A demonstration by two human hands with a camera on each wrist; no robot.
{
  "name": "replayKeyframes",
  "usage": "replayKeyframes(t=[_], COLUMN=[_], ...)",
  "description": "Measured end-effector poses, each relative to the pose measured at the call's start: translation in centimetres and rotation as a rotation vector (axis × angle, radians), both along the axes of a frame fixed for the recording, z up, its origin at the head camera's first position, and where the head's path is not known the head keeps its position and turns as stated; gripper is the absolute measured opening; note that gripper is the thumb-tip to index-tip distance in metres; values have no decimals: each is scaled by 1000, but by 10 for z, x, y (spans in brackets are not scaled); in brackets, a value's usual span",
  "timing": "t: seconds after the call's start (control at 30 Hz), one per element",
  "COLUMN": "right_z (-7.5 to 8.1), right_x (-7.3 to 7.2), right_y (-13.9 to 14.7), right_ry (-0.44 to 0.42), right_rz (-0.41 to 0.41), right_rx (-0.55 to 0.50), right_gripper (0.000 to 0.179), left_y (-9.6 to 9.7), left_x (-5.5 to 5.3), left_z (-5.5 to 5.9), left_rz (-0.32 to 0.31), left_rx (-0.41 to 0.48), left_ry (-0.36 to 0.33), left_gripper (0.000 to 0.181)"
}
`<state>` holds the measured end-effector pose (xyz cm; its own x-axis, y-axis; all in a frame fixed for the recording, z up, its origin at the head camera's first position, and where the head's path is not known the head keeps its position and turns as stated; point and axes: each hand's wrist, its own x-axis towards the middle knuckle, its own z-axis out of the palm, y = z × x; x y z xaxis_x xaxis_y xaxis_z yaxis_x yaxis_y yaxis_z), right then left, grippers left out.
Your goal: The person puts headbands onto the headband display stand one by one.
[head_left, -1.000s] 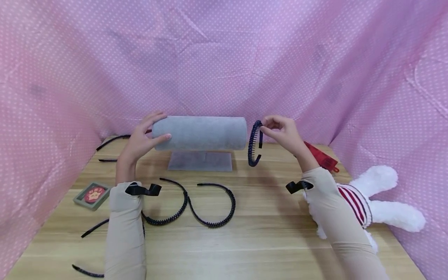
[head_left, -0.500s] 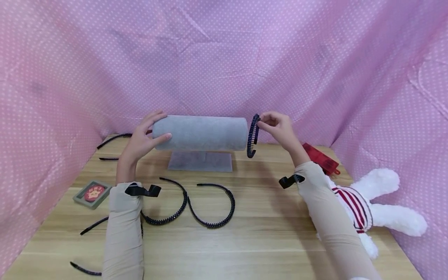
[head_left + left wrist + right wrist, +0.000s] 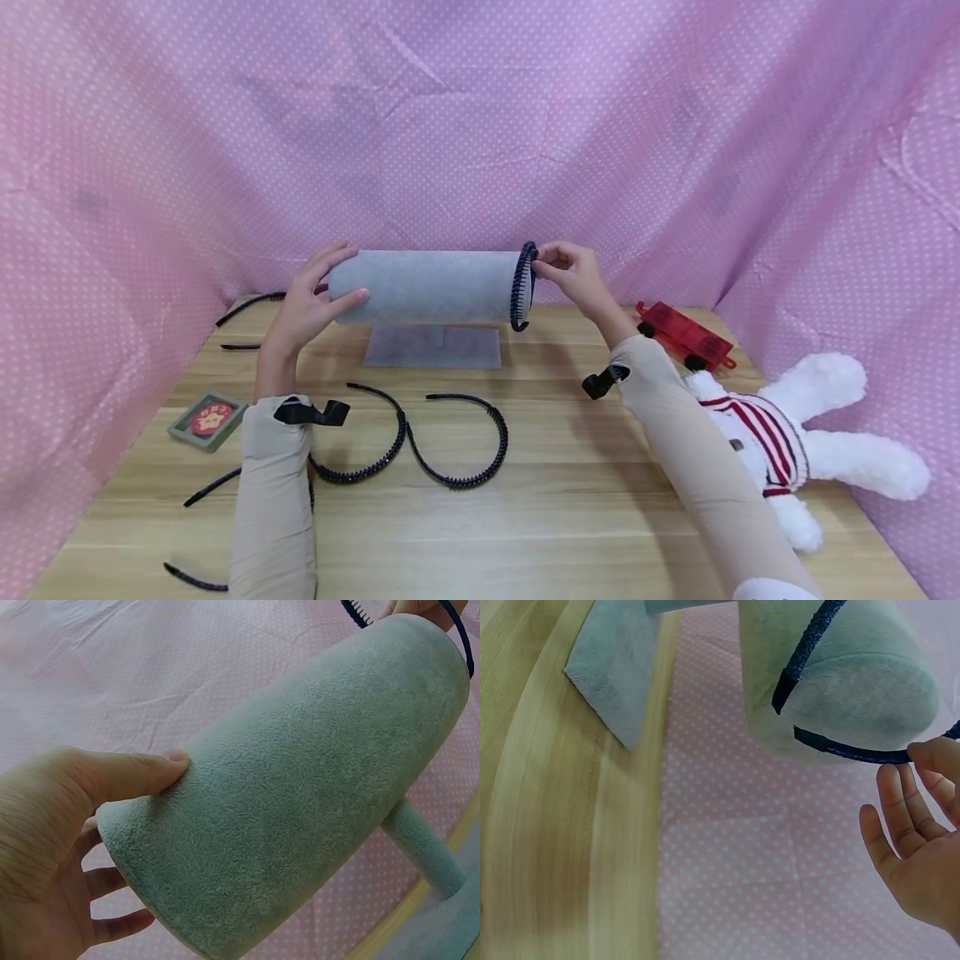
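A grey plush cylinder stand point(image 3: 427, 286) lies level on a post above its flat base point(image 3: 432, 347). My left hand point(image 3: 303, 300) grips the cylinder's left end, thumb in front and fingers behind, as the left wrist view shows. At the opposite end, my right hand point(image 3: 573, 275) pinches a dark toothed headband point(image 3: 520, 287) between thumb and fingertips. In the right wrist view, the headband point(image 3: 862, 755) loops round the cylinder's end face point(image 3: 859, 701), with its two tips close together at the near side. The other right fingers are spread loosely below it.
Two more black headbands lie in front of the stand, one of them a curved headband point(image 3: 498, 442). Several others lie at left, partly hidden by my arm. A small framed badge point(image 3: 208, 422), a red toy car point(image 3: 684, 335) and a white plush toy point(image 3: 765, 442) flank the table.
My right hand has moved left with the headband, from beside the cylinder's right end to round that end. The left hand has kept its grip on the other end.
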<state>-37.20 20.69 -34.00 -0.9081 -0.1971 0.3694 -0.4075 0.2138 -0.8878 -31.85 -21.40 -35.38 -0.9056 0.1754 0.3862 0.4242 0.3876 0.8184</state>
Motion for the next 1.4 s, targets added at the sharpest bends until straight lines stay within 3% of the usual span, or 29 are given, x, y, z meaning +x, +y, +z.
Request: replayKeyframes(t=[0.33, 0.6, 0.9, 1.0, 1.23, 1.4], right_z=[-6, -7, -15, -15, -1, -11], right_x=[-12, -15, -22, -18, 2, -16], right_y=[-9, -13, -14, -14, -19, -16], right_ry=[-21, 64, 63, 40, 24, -10], right_rz=[-11, -95, -107, -95, -87, -94], right_rx=[-26, 55, 58, 44, 64, 82], right_gripper=[12, 15, 14, 13, 12, 14], left_y=[0, 0, -1, 0, 0, 0], left_x=[2, 2, 1, 1, 1, 1], left_z=[-1, 3, 2, 2, 2, 1], left_rz=[-2, -3, -7, -8, -8, -10], left_rx=[-1, 10, 15, 19, 15, 12], left_ry=[7, 7, -7, -11, -13, -6], left_gripper=[62, 64, 65, 66, 65, 64])
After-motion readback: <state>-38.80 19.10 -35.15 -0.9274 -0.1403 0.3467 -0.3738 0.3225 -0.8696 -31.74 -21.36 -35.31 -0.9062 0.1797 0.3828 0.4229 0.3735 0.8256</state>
